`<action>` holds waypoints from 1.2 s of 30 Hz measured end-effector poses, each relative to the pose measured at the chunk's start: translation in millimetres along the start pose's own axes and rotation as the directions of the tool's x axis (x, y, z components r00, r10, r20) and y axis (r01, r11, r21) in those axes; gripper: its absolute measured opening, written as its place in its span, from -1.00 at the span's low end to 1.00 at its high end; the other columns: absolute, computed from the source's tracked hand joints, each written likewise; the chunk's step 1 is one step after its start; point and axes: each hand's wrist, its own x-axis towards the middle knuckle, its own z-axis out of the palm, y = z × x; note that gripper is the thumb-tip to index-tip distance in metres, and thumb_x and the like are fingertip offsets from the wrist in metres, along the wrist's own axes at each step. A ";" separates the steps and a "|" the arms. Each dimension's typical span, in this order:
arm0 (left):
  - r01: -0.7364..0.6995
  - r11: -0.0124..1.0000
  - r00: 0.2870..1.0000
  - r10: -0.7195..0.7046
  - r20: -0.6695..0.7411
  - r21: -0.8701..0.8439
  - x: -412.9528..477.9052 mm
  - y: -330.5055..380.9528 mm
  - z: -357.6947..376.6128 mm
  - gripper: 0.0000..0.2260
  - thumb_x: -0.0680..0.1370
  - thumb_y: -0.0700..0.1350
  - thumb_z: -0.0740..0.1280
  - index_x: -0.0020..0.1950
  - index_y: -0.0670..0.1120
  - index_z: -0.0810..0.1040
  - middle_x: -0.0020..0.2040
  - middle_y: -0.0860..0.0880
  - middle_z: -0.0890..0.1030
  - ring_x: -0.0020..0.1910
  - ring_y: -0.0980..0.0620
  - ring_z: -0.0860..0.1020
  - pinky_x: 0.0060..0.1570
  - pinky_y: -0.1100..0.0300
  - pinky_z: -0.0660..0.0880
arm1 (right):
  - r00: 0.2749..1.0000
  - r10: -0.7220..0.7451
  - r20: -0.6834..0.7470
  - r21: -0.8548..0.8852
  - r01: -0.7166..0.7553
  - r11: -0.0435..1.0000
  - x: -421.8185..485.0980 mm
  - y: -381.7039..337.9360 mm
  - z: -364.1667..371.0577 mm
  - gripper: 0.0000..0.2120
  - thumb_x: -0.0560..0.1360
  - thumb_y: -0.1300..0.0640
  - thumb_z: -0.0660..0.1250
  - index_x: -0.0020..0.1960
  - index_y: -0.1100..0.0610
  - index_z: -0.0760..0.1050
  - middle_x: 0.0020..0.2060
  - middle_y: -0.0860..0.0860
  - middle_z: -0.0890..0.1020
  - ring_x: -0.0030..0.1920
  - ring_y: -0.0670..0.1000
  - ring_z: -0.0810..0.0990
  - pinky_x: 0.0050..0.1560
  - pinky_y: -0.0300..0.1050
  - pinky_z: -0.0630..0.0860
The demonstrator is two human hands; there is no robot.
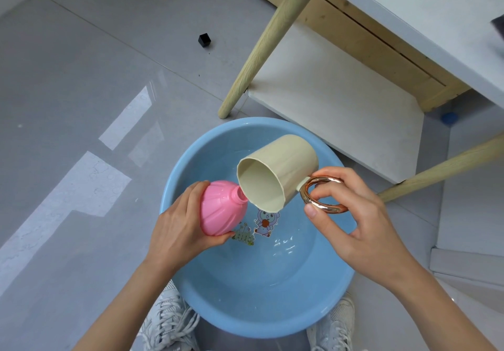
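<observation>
Two hands meet over a round blue plastic basin (pixel 245 296) of shallow water, low in the middle of the frame, probably so that spills fall back into it. Left of centre, the left hand (pixel 174 230) wraps its curled fingers round a pink ribbed plastic bottle (pixel 221 211), angling the open neck up and to the right. A beige plastic cup (pixel 283 170) lies tipped, its lip at that neck, seemingly to pour in. Further right, the right hand (pixel 362 225) pinches the cup's rose-gold ring handle (pixel 321 206) between thumb and fingers, steering the tilt.
</observation>
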 end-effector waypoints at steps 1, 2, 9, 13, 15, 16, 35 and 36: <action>0.002 1.000 1.000 -0.002 0.001 0.001 0.0 0.0 0.0 -0.10 0.08 0.21 0.61 0.28 -0.12 0.35 0.15 -0.08 0.57 -0.02 -0.12 0.61 -0.24 0.09 0.55 | 1.000 -0.002 0.001 -0.003 0.002 1.000 0.1 -0.2 0.0 -0.84 0.49 0.04 0.29 -0.11 0.13 0.54 0.04 0.02 0.50 0.11 -0.14 0.51 0.00 -0.49 0.37; 0.002 1.000 1.000 -0.002 0.001 0.002 -0.1 -0.1 0.1 -0.10 0.08 0.21 0.60 0.28 -0.12 0.35 0.15 -0.08 0.57 -0.02 -0.12 0.61 -0.24 0.09 0.56 | 1.000 -0.004 0.002 -0.005 0.004 1.000 0.1 -0.4 -0.2 -0.84 0.49 0.04 0.29 -0.11 0.14 0.54 0.04 0.02 0.50 0.12 -0.14 0.51 0.00 -0.49 0.37; 0.004 1.000 1.000 -0.004 0.004 -0.003 -0.3 -0.2 0.2 -0.10 0.09 0.22 0.60 0.29 -0.10 0.34 0.17 -0.07 0.56 0.00 -0.12 0.61 -0.23 0.08 0.56 | 1.000 -0.007 0.005 -0.010 0.007 1.000 -0.5 -2.1 -0.5 -0.82 0.49 0.04 0.29 -0.11 0.15 0.54 0.05 0.01 0.49 0.12 -0.12 0.51 0.01 -0.47 0.40; 0.003 1.000 1.000 -0.003 0.000 -0.008 -0.2 0.5 -0.4 -0.10 0.08 0.21 0.61 0.28 -0.11 0.34 0.16 -0.07 0.57 -0.02 -0.12 0.61 -0.24 0.09 0.55 | 1.000 -0.018 0.005 -0.030 0.018 0.999 -0.6 -3.2 -0.5 -0.81 0.50 0.04 0.29 -0.11 0.16 0.55 0.05 0.02 0.49 0.12 -0.12 0.51 0.03 -0.46 0.40; 0.004 1.000 1.000 -0.004 -0.001 -0.007 -0.1 0.9 -0.7 -0.10 0.08 0.21 0.61 0.28 -0.11 0.35 0.15 -0.08 0.57 -0.03 -0.13 0.61 -0.24 0.10 0.55 | 1.000 -0.018 0.004 -0.041 0.018 0.999 -0.4 -3.5 -0.6 -0.81 0.50 0.03 0.29 -0.11 0.16 0.55 0.05 0.02 0.49 0.12 -0.10 0.51 0.04 -0.44 0.40; 0.003 1.000 1.000 -0.003 -0.001 -0.005 -0.1 0.8 -0.6 -0.10 0.07 0.20 0.61 0.28 -0.12 0.35 0.15 -0.08 0.57 -0.03 -0.13 0.61 -0.25 0.10 0.55 | 1.000 -0.018 0.004 -0.047 0.018 0.999 -0.4 -3.4 -0.7 -0.81 0.50 0.03 0.29 -0.11 0.16 0.55 0.05 0.02 0.49 0.12 -0.10 0.51 0.05 -0.43 0.40; 0.022 0.999 1.000 -0.022 -0.004 -0.024 -0.6 0.9 -0.9 -0.10 0.08 0.21 0.62 0.28 -0.07 0.33 0.16 -0.06 0.57 -0.03 -0.11 0.61 -0.23 0.10 0.55 | 0.998 -0.060 -0.011 -0.106 0.059 0.993 0.0 -9.3 4.4 -0.80 0.50 0.01 0.29 -0.10 0.15 0.55 0.08 0.04 0.47 0.08 -0.11 0.52 0.08 -0.36 0.40; 0.024 0.999 1.000 -0.025 -0.006 -0.030 -0.8 1.0 -1.0 -0.10 0.08 0.21 0.62 0.28 -0.07 0.33 0.16 -0.05 0.57 -0.03 -0.11 0.61 -0.23 0.10 0.54 | 0.998 -0.063 -0.011 -0.112 0.061 0.992 0.2 -9.6 4.0 -0.80 0.50 0.01 0.29 -0.10 0.15 0.55 0.08 0.04 0.47 0.08 -0.11 0.52 0.09 -0.36 0.39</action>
